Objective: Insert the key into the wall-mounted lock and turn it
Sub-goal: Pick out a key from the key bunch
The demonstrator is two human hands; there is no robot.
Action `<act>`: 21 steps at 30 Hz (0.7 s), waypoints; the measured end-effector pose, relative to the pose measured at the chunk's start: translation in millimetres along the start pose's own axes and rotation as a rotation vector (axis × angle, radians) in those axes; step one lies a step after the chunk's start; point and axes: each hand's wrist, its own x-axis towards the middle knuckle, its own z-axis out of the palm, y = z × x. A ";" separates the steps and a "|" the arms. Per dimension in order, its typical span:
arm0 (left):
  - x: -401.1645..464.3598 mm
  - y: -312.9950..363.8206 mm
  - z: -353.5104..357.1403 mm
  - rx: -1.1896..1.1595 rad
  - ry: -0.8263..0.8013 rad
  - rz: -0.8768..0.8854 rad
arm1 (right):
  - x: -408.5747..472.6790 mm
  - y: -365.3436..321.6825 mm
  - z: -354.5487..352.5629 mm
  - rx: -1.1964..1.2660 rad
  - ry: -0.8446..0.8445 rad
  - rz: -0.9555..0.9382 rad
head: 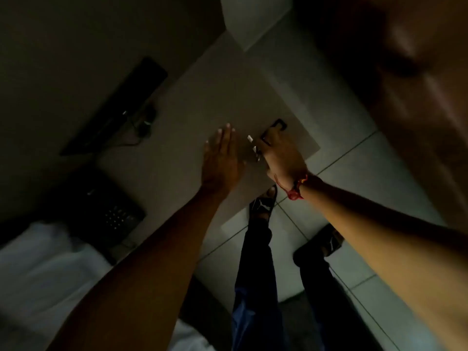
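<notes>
A pale grey panel (202, 102) fills the middle of the dim view, with a black handle (277, 125) near its right edge. My right hand (283, 155), a red thread around its wrist, is closed just below the handle. Small shiny metal pieces, which look like the key (255, 149) and its ring, stick out at the hand's left side. The lock itself is hidden behind my fingers. My left hand (221, 158) lies flat against the panel a little to the left of the key, fingers straight and holding nothing.
A black flat screen (116, 105) with cables hangs at the left. Below it sits a dark box with dotted buttons (101, 206). White bedding (38, 269) is at the lower left. My sandalled feet (263, 203) stand on the light tiled floor. A brown wooden surface (405, 72) rises at the right.
</notes>
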 end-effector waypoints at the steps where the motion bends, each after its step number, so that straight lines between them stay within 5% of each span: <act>1: 0.6 0.7 3.2 0.005 0.009 -0.005 | 2.6 -0.7 1.9 -0.027 -0.008 -0.026; 12: -0.6 10.3 2.1 0.003 -0.013 -0.048 | 16.3 4.8 -11.9 -0.104 0.072 -0.074; 21: -5.0 20.3 -19.9 0.023 -0.009 -0.042 | -10.7 3.5 -31.8 0.158 0.099 0.011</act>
